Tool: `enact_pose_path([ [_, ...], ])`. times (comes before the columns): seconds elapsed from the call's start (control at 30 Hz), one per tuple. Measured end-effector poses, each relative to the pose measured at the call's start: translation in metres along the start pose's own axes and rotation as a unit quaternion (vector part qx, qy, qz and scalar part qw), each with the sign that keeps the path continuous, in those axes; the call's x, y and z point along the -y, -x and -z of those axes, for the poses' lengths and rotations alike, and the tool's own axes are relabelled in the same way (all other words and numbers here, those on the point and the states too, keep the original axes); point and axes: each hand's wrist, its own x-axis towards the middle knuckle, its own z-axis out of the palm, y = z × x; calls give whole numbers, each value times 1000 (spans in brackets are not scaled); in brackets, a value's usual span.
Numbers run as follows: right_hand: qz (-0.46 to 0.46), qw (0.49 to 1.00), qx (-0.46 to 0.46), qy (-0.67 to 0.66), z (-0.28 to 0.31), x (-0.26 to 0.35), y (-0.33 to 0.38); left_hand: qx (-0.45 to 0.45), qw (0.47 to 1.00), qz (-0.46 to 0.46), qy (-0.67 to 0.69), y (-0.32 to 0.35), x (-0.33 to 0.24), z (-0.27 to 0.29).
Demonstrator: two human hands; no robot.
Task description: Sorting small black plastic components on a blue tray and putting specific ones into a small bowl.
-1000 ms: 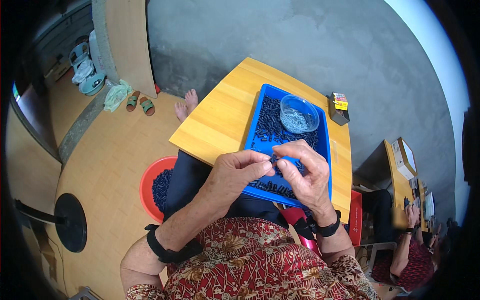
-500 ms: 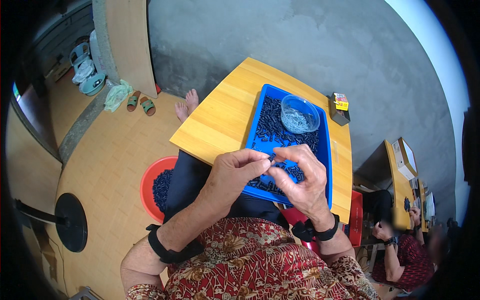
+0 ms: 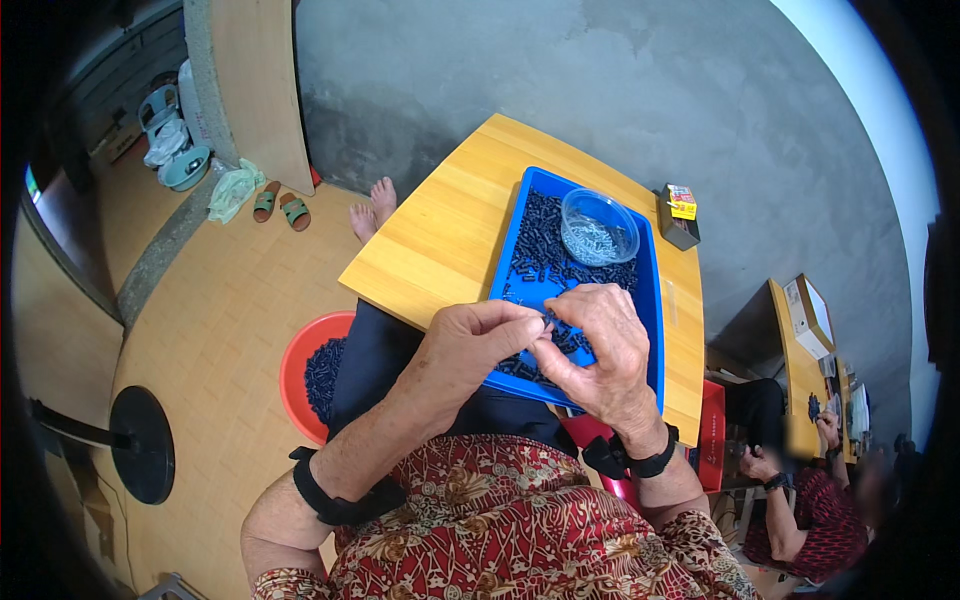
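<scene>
Over the near part of a blue tray (image 3: pixel 656 310), my two hands meet fingertip to fingertip. My left hand (image 3: pixel 462 358) pinches a small black cylindrical piece (image 3: pixel 545 322) between thumb and forefinger. Close against it, the thumb and forefinger of my right hand (image 3: pixel 608 350) are closed at the piece's end; whatever they grip is too small to make out. Many like black pieces (image 3: pixel 540 235) lie loose in the tray. Among them stands a clear round plastic bowl (image 3: pixel 630 222) with small silvery pins or screws (image 3: pixel 590 243) inside.
The tray rests on a wooden table (image 3: pixel 440 240). A small dark box (image 3: pixel 680 232) with a yellow packet stands at its far right. On the floor left of my leg sits a red basin (image 3: pixel 295 385) of black pieces. Another person (image 3: pixel 815 525) works at a table on the right.
My right hand has shifted slightly toward the left, its fingers drawn closer together and nearer the black piece. My left hand stays almost still.
</scene>
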Motion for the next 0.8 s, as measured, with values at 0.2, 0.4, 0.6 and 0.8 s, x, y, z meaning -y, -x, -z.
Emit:
enact_pose_path([
  [0.2,23,999,5,38,1,2,-2,6,1000,-15,-17,-1,3,1],
  [0.4,49,995,28,85,3,2,-4,6,998,-31,-54,-1,8,3],
  [0.6,63,994,56,76,0,-1,-4,-4,996,-29,-87,-1,8,4],
  [0.8,65,992,72,86,2,-1,-5,-5,996,-24,-82,-1,8,4],
])
